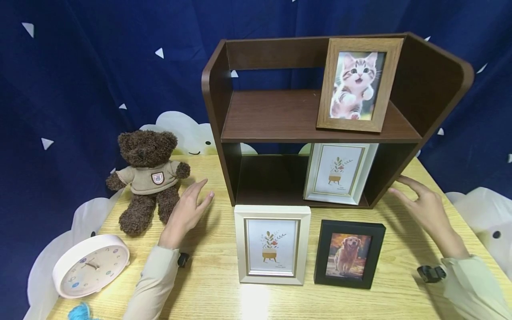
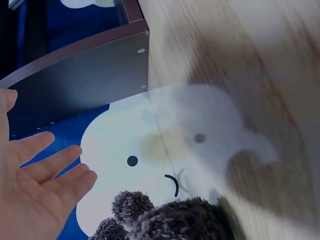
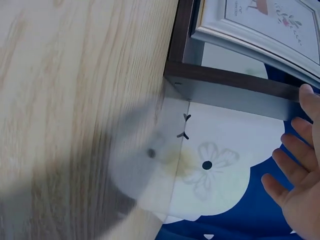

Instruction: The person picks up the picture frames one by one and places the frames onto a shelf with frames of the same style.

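Note:
A dark brown two-tier shelf (image 1: 272, 115) stands on the wooden table. My left hand (image 1: 188, 211) is left of it with fingers spread, apart from the side panel and beside the teddy bear (image 1: 146, 178). At the shelf's lower right side is my right hand (image 1: 424, 204), fingers extended and fingertips right at the panel's edge. A wooden-framed kitten picture (image 1: 358, 84) leans on the upper tier, and a white-framed plant picture (image 1: 340, 173) on the lower one. In front of the shelf are a cream picture frame (image 1: 272, 244) and a black-framed dog picture (image 1: 350, 253). Neither hand holds anything.
A pale pink round clock (image 1: 92, 266) is at the table's left edge, with blue yarn (image 1: 80, 312) below it. Behind everything hangs a dark blue curtain (image 1: 100, 58) with white triangles. White cloud-shaped panels (image 1: 186, 129) line the table's edges.

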`<control>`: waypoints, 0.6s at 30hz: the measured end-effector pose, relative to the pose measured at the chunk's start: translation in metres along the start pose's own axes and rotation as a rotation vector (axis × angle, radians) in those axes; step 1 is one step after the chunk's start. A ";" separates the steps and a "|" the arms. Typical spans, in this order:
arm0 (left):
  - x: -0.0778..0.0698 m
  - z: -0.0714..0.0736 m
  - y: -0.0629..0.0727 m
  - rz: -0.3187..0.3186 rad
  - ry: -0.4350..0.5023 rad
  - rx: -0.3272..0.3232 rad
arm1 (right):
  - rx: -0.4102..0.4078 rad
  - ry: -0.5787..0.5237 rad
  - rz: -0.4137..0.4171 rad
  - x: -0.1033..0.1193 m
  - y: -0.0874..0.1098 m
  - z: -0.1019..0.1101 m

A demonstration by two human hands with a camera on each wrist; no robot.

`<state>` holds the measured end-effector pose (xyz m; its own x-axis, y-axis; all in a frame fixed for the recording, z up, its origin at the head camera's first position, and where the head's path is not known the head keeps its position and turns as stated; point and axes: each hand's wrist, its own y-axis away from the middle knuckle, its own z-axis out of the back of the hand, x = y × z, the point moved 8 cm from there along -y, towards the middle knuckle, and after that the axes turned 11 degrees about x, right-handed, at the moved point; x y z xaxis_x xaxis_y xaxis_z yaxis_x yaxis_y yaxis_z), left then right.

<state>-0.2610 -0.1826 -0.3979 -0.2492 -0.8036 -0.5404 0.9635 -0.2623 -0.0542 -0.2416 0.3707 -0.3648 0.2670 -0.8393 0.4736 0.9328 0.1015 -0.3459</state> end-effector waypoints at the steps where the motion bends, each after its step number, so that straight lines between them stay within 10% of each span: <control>1: 0.000 0.000 0.001 0.001 0.004 0.005 | 0.000 -0.009 -0.013 -0.001 0.000 -0.001; 18: -0.015 -0.006 0.019 -0.073 0.126 0.051 | -0.108 -0.118 -0.025 0.003 0.002 -0.003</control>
<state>-0.2380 -0.1728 -0.3961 -0.3009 -0.7090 -0.6378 0.9363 -0.3467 -0.0562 -0.2401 0.3670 -0.3663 0.2766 -0.7714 0.5731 0.9097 0.0180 -0.4148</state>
